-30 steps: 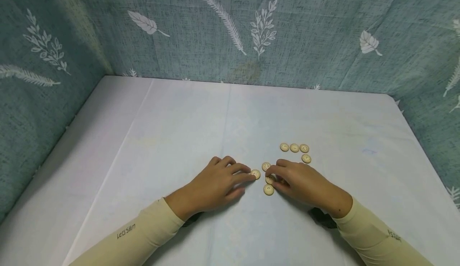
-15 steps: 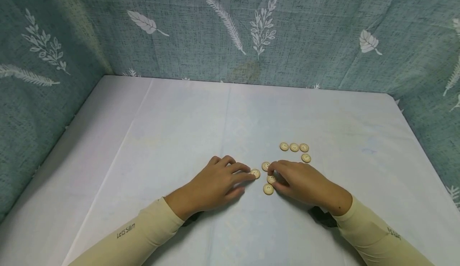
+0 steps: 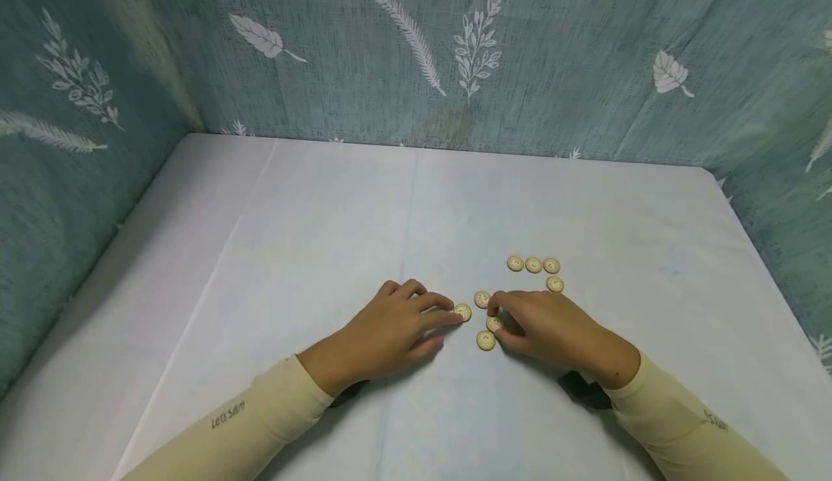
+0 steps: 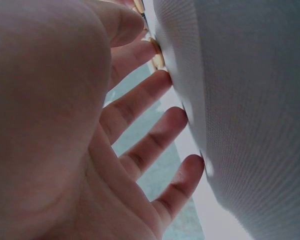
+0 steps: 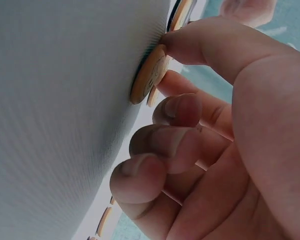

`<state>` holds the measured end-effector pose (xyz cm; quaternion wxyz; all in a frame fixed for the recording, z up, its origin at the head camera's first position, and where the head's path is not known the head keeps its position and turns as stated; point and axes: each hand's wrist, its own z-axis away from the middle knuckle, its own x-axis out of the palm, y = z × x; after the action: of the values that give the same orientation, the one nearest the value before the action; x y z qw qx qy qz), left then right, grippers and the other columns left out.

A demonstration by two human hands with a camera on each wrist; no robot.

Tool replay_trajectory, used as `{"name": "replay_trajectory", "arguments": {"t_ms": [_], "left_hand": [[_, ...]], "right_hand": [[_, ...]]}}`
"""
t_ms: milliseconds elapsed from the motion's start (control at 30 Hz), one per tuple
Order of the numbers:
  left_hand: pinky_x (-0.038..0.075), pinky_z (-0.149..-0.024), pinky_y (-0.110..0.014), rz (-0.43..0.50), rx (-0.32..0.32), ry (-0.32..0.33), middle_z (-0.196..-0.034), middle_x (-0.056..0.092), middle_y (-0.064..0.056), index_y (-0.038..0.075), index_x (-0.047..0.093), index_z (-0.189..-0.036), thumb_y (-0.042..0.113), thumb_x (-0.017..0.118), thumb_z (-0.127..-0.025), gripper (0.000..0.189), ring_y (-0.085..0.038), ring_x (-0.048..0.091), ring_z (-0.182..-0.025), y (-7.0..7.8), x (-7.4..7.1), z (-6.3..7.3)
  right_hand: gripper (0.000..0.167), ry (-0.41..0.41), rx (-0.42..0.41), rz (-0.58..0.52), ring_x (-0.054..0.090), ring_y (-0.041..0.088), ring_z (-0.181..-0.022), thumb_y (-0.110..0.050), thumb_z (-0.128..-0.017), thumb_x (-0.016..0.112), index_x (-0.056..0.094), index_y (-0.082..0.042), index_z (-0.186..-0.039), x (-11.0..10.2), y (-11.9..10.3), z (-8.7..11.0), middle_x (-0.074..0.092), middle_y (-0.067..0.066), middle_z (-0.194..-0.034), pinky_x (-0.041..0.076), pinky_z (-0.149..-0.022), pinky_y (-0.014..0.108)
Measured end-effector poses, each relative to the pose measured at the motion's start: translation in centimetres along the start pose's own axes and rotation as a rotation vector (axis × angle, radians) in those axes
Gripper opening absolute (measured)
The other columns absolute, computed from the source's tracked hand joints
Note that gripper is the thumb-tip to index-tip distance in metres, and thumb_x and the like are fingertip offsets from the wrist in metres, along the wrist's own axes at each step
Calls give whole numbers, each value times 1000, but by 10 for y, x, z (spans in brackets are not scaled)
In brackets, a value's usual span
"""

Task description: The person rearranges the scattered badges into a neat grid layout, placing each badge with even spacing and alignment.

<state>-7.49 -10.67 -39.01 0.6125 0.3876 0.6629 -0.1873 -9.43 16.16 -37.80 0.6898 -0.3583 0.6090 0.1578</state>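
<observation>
My right hand holds a round wooden button at its edge between thumb and index finger. In the right wrist view this button lies flat on the cloth, and the other fingers are curled. My left hand rests on the cloth with fingers spread, its index fingertip touching another wooden button. The left wrist view shows that button by the index fingertip. One more button lies just behind the held one, and another button just in front of it.
Behind my right hand, several more buttons lie in a bent line: a row of three, with its middle button, and one button below its right end. White cloth covers the table. A green leaf-print curtain stands behind.
My right fingers have drawn the held button slightly to the right, away from the left hand's button. The left hand stays where it was.
</observation>
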Motion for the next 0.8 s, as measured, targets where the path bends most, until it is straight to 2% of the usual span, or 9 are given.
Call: {"name": "replay_trajectory", "arguments": {"t_ms": [167,300,433,800], "left_hand": [[46,-87,-42,18,-7,-25,-130,64,11,32,64,-132,30,63,-97,35,-16,57,-112,1,1,1],[45,-87,-42,12,-16,-17,-130,64,12,32,64,-132,30,63,-97,35,-16,57,-112,1,0,0],[46,-86,-42,22,-11,-24,-129,64,11,31,65,-131,30,63,-96,35,-17,57,-112,1,1,0],[44,-87,-40,-1,-30,-51,-132,62,12,33,63,-134,33,62,-98,36,-15,56,-115,2,-3,-1]], "right_hand": [[12,-2,-6,-14,38,-5,-57,-18,-89,70,64,-17,-99,1,0,2,46,-16,-64,34,-52,17],[12,21,-10,-5,38,-4,-56,-18,-88,71,64,-17,-99,-1,0,1,47,-16,-63,34,-52,17],[12,3,2,-15,38,-4,-57,-19,-89,69,65,-17,-100,-3,0,1,47,-15,-64,34,-52,17],[14,37,-5,16,35,-5,-55,-18,-89,72,64,-16,-100,-8,3,1,44,-15,-63,33,-51,17]]}}
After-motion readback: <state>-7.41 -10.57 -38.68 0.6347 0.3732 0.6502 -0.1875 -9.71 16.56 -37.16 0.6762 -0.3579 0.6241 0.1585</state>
